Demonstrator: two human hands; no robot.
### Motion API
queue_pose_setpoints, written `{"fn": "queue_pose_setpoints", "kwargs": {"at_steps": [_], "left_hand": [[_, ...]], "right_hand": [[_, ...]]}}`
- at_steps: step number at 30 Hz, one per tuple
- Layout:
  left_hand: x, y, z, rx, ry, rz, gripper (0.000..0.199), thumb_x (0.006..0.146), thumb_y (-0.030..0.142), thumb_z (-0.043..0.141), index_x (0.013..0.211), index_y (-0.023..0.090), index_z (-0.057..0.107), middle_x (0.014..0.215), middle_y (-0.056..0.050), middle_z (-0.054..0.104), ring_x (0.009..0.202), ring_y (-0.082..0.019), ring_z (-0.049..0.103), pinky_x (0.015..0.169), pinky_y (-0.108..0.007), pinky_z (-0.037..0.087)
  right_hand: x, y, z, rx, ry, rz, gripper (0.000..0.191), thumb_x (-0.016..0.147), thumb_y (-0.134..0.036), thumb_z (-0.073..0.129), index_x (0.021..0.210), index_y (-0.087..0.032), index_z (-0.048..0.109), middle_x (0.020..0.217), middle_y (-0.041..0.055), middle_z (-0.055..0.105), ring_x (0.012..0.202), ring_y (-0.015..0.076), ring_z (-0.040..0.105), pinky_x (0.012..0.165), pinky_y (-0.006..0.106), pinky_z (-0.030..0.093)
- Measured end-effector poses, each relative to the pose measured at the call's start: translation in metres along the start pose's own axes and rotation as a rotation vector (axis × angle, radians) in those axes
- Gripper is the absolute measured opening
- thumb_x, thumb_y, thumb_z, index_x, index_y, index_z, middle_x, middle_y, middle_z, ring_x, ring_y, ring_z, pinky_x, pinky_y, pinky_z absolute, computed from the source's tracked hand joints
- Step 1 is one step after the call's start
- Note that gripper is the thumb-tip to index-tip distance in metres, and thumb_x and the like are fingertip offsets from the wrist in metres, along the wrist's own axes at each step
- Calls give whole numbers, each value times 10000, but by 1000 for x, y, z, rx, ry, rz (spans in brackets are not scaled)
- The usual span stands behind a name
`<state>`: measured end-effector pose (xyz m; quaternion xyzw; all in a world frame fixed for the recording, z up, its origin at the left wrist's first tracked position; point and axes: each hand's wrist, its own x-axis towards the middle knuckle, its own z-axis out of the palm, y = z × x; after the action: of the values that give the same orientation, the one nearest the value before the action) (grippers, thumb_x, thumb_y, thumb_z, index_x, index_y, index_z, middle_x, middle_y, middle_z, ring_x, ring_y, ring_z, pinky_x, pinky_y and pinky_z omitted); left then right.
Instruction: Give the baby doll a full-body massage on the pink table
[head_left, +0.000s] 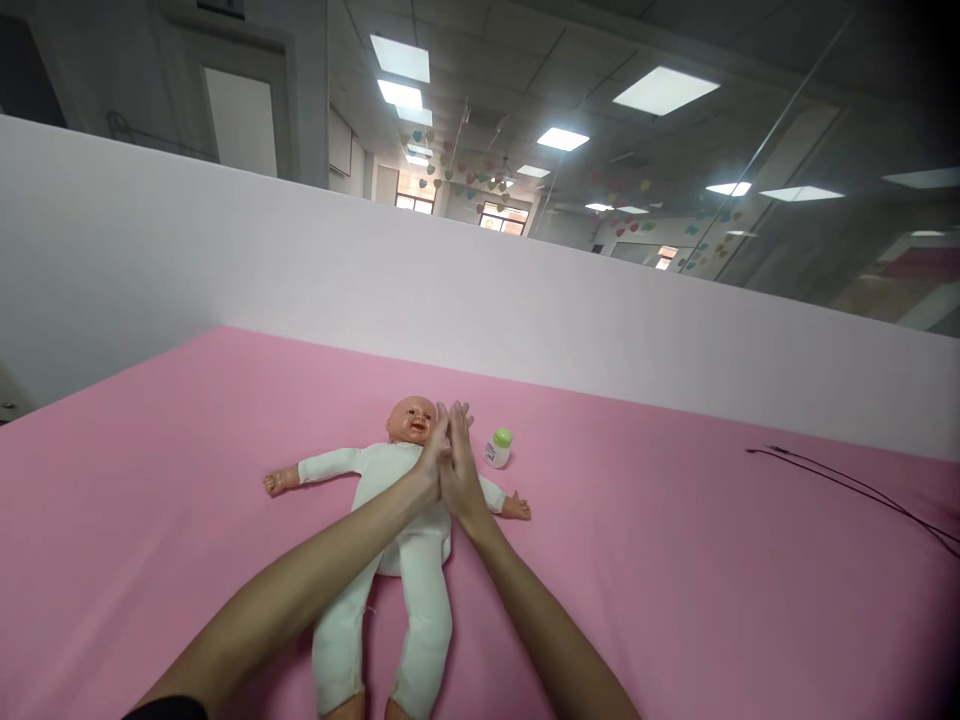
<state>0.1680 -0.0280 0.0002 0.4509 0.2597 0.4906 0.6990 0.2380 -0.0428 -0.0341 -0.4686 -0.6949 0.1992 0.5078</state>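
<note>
Your left hand and right hand meet palm to palm over a baby doll
On the pink cloth, the doll lies on its back with arms spread, in the middle of the view. Your fingers are straight and released, gripping nothing; you can't tell whether they touch it. Its stuffed body looks light and soft, its head firmer, so the torso seems the place to hold. To the right sit a green-capped bottle and a black cable
</note>
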Motion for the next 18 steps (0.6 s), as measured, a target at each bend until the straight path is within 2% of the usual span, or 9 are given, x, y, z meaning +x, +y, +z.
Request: {"fn": "queue_pose_setpoints", "kwargs": {"at_steps": [2, 4, 5, 7, 10, 12, 14, 16, 18], "left_hand": [[-9, 2, -4, -85, 17, 12, 802, 1002, 738, 191, 1535, 237, 522, 1566, -103, 541, 1496, -299, 439, 1245, -462, 362], [-11, 6, -10, -146, 38, 28, 789, 1004, 725, 235, 1542, 217, 509, 1625, -87, 468, 1536, -282, 374, 1264, -405, 334], [-10, 9, -14, -149, 50, 36, 794, 1001, 724, 237, 1558, 217, 487, 1652, -77, 428, 1555, -272, 338, 1270, -390, 320], [-6, 13, -20, -121, 65, 46, 819, 988, 734, 228, 1604, 229, 417, 1675, -70, 387, 1574, -260, 294, 1276, -394, 310], [-4, 16, -23, -113, 89, 65, 836, 982, 743, 211, 1664, 265, 282, 1662, -73, 405, 1589, -264, 248, 1285, -461, 289], [-6, 20, -24, -127, 91, 62, 829, 982, 760, 208, 1664, 294, 273, 1642, -67, 438, 1589, -282, 248, 1284, -498, 282], [-9, 27, -27, -141, 68, 23, 876, 958, 815, 197, 1632, 279, 359, 1602, -84, 496, 1566, -317, 306, 1270, -492, 314], [-11, 36, -33, -128, 45, 1, 976, 915, 880, 145, 1595, 242, 435, 1560, -112, 545, 1532, -341, 373, 1245, -464, 364], [-11, 42, -38, -38, 53, 25, 1010, 896, 893, 98, 1606, 251, 419, 1566, -107, 539, 1527, -329, 385, 1226, -443, 394]], "right_hand": [[11, -5, 4, 37, 42, 71, 804, 1034, -714, 259, 1679, -241, 179, 1756, 63, 145, 1629, 241, 87, 1323, 512, 110], [12, -11, 10, 64, 57, 156, 809, 1034, -717, 223, 1684, -243, 146, 1759, 60, 130, 1629, 237, 91, 1324, 505, 120], [9, -15, 14, 56, 47, 155, 834, 1025, -733, 221, 1688, -238, 117, 1762, 59, 112, 1630, 244, 70, 1324, 510, 116], [0, -26, 24, -11, 9, 40, 910, 991, -786, 244, 1692, -229, 80, 1763, 64, 94, 1632, 275, 13, 1322, 541, 91], [0, -43, 32, -106, -33, -157, 976, 940, -852, 260, 1681, -220, 191, 1741, 90, 203, 1627, 322, 69, 1315, 579, 63], [14, -49, 29, -107, -11, -115, 913, 969, -821, 197, 1653, -224, 298, 1716, 90, 282, 1619, 315, 134, 1314, 580, 59], [28, -50, 26, -85, 42, -6, 845, 1008, -765, 175, 1638, -225, 336, 1717, 79, 283, 1620, 299, 132, 1314, 581, 69], [32, -50, 29, -57, 58, 61, 809, 1029, -728, 186, 1661, -229, 265, 1743, 64, 200, 1627, 284, 91, 1314, 577, 95], [25, -52, 38, -47, 24, 23, 821, 1030, -722, 210, 1688, -238, 128, 1762, 48, 101, 1631, 275, 55, 1315, 567, 115]]}}
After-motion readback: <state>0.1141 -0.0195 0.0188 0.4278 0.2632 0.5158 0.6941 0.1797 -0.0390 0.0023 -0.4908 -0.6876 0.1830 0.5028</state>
